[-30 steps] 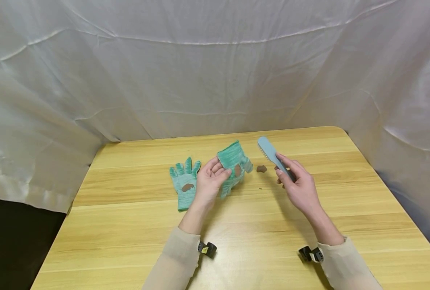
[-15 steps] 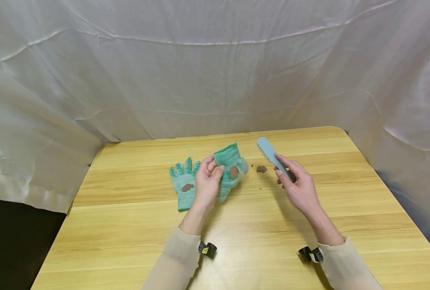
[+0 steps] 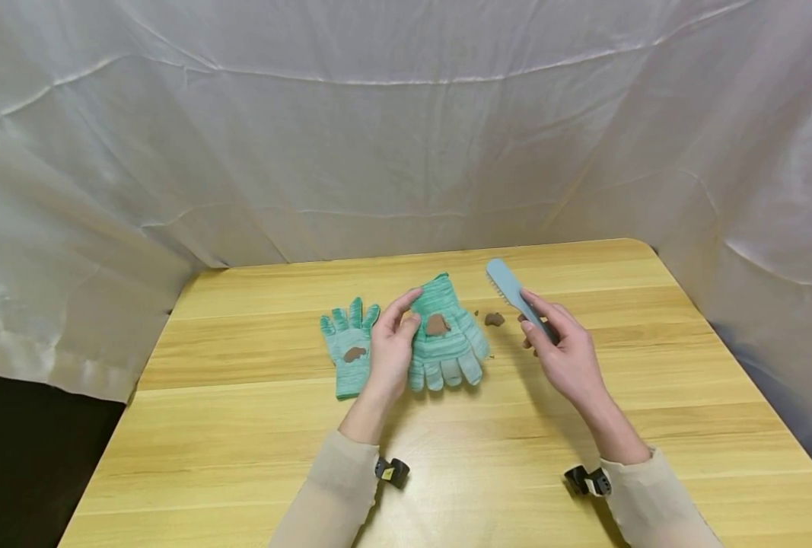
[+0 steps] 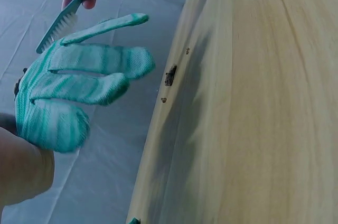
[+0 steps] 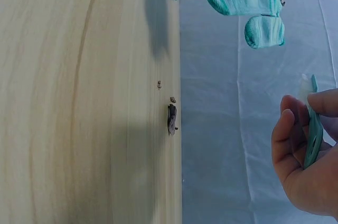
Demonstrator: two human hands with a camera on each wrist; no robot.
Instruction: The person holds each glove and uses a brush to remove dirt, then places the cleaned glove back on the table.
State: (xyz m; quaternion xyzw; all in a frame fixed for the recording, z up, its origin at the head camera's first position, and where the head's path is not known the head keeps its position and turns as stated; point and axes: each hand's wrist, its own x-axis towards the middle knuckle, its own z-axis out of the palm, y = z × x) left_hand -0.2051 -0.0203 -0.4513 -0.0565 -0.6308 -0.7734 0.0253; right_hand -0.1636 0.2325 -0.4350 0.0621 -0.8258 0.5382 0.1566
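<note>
My left hand grips a green knit glove along its left side, thumb on the near face. The glove is held above the table, cuff up and away, fingers pointing down toward me. A brown patch sits on its face. In the left wrist view, the glove's fingers spread out over the table edge. My right hand holds a blue-grey brush by its dark-ended handle, bristles facing left, apart from the glove. The right wrist view shows fingers and thumb around the brush.
A second green glove with a brown patch lies flat on the wooden table, left of my left hand. A brown lump and small crumbs rest between glove and brush. A pale curtain hangs behind the table.
The held glove has turned from a bunched, sideways pose to a spread one, its fingers now fanned down toward me and its patch facing up. The right hand and brush stay nearly still.
</note>
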